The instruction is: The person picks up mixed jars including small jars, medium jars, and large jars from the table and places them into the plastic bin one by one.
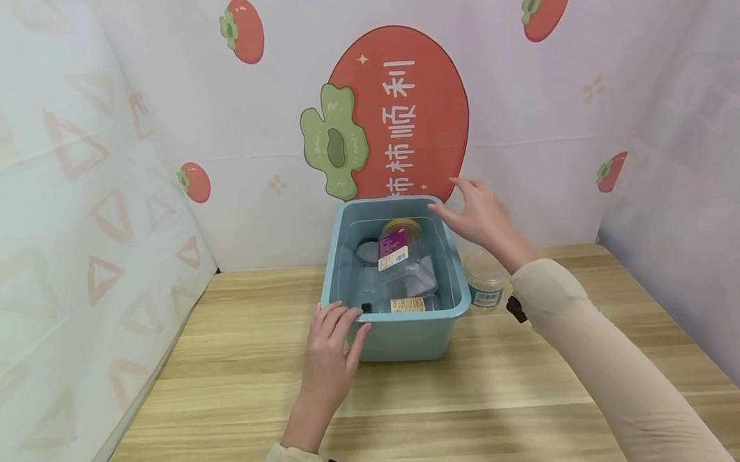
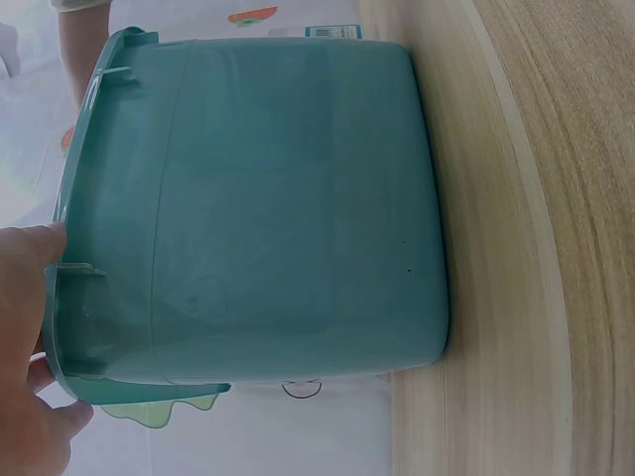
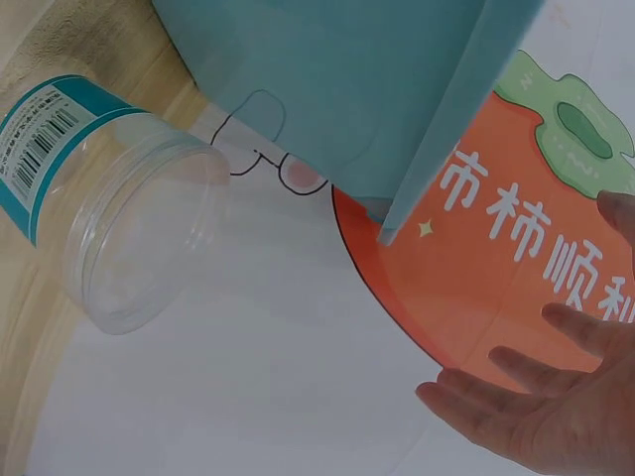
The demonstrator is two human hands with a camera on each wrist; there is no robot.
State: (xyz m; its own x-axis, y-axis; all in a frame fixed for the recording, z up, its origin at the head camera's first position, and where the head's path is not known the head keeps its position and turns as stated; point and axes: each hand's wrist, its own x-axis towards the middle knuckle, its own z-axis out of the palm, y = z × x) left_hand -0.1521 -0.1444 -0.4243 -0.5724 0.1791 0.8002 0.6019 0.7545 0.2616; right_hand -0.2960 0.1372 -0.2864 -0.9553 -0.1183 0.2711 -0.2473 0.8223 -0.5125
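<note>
A light blue plastic bin (image 1: pixel 403 341) stands on the table against the back cloth. My left hand (image 1: pixel 330 345) grips its front left corner, fingers over the rim and thumb on the front side. My right hand (image 1: pixel 479 215) hovers above the far right rim, fingers spread and holding nothing. Inside the bin lie a clear container with a purple label (image 1: pixel 393 244), a yellow-rimmed round item (image 1: pixel 412 224), a dark-rimmed round piece (image 1: pixel 368 253) and a bottle with a cream label (image 1: pixel 407 304). Outside, by the right wall, a clear jar (image 3: pixel 149 228) with a teal label stands upright, below my right forearm.
The wooden table (image 1: pixel 239 377) runs out to both sides and toward me. A white cloth backdrop (image 1: pixel 527 111) printed with red persimmons hangs close behind the bin. Further cloth panels (image 1: pixel 48 206) flank the table on the left and right.
</note>
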